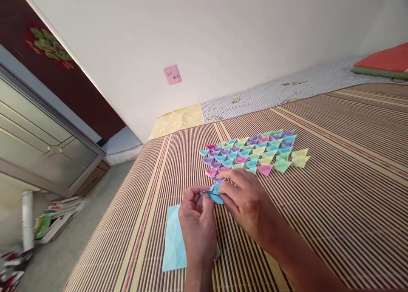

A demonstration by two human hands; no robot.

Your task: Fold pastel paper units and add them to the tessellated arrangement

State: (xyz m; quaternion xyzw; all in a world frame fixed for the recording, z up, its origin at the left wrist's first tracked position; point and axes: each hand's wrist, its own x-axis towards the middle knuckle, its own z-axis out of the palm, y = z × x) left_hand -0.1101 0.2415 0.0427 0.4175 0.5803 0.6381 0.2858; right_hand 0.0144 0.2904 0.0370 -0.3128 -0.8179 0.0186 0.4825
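Between my two hands is a small folded blue paper [214,194], its shape like a little boat. My left hand [198,215] pinches its left side with thumb and fingers. At its right side, the thumb and fingers of my right hand [247,196] close on the edge. Just beyond my hands, rows of folded paper boats [241,160] in pink, purple, blue, green and yellow lie on the striped mat. Beneath my left wrist lies a flat light-blue paper sheet [174,241], partly hidden by the hand and forearm.
The striped bamboo mat [334,190] covers the bed. Patterned cloth [255,100] runs along the wall, and a red folded quilt [384,62] lies far right. A pink note [172,74] is stuck to the wall. Left are a glazed door [41,143] and floor clutter [54,219].
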